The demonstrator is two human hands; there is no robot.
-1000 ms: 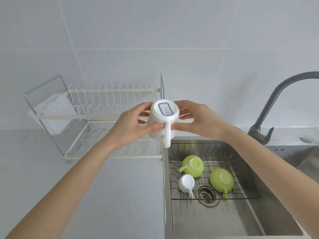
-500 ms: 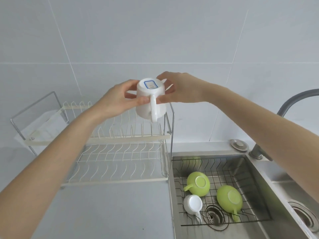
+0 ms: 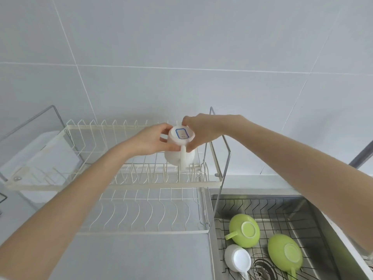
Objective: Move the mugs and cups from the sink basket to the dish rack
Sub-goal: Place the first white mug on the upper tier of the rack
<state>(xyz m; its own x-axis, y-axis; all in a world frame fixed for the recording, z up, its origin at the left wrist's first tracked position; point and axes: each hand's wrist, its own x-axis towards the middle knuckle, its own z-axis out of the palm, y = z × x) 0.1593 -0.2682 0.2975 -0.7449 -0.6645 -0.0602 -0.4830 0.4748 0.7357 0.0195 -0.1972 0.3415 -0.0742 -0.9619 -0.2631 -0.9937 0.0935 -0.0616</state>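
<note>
Both hands, the left hand [image 3: 149, 141] and right hand [image 3: 203, 131], clasp the inverted white mug [image 3: 180, 147] over the dish rack [image 3: 141, 184]'s upper tier. Placement is underway; next likely calls for lowering it between the prongs, then releasing.

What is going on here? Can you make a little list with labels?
held: white mug, upside down, handle toward the camera
hands: left hand and right hand both grip it
where: over the top shelf of the dish rack
sink basket: two green cups, one small white cup, all upside down
</note>
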